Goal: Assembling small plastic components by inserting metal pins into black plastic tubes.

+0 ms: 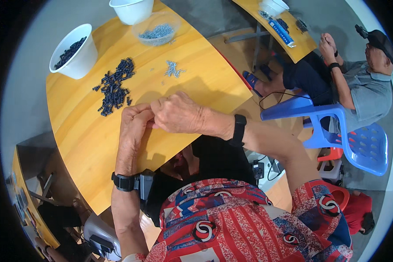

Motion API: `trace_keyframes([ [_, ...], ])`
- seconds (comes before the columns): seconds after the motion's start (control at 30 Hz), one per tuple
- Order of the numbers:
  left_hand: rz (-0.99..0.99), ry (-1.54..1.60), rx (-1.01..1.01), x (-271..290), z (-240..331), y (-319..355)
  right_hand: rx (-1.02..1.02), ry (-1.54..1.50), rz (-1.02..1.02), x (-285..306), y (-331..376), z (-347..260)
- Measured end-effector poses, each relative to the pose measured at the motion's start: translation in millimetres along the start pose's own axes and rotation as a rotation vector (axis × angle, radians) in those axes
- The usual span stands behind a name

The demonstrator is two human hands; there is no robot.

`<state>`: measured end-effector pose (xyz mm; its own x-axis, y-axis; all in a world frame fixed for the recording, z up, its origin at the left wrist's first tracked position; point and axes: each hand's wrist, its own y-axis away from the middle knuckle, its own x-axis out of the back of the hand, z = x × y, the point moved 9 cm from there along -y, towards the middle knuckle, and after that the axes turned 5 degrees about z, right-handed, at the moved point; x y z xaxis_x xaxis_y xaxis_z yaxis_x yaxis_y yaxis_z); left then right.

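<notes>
My left hand (135, 120) and my right hand (177, 112) meet above the near part of the yellow table, fingers closed and pinched together. Whatever lies between the fingertips is hidden by the hands. Just beyond my left hand spreads a loose pile of small black plastic pieces (114, 86). A smaller heap of silvery screws (173, 69) lies past my right hand. Farther back, a clear plastic bowl (156, 29) contains many more of the screws.
A white tub (76, 52) with black pieces stands at the table's left edge; another white tub (132, 10) is at the back. On the right, another person (358, 74) sits at a second table (299, 46), near a blue plastic chair (336, 126).
</notes>
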<state>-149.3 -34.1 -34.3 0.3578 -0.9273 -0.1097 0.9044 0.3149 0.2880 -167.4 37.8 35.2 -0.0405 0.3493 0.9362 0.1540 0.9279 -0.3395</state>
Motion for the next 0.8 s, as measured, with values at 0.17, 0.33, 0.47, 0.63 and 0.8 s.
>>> trace_keyframes([
  [0.17,0.029,0.114,-0.036,-0.4,3.6,5.7,-0.07,-0.048,0.178,6.3,11.4,9.3],
  [0.33,-0.048,0.104,-0.052,-5.9,3.0,2.7,-0.112,-0.053,0.313,33.2,15.5,14.4],
  [0.47,-0.042,0.089,-0.043,-3.9,4.8,4.2,-0.198,-0.131,0.355,31.0,19.2,25.9],
  [0.63,-0.067,0.092,-0.028,-5.2,5.1,4.9,-0.13,-0.104,0.326,27.8,18.6,16.0],
  [0.8,-0.051,0.09,-0.03,-7.8,3.9,4.4,0.069,-0.022,0.299,26.5,16.7,0.8],
])
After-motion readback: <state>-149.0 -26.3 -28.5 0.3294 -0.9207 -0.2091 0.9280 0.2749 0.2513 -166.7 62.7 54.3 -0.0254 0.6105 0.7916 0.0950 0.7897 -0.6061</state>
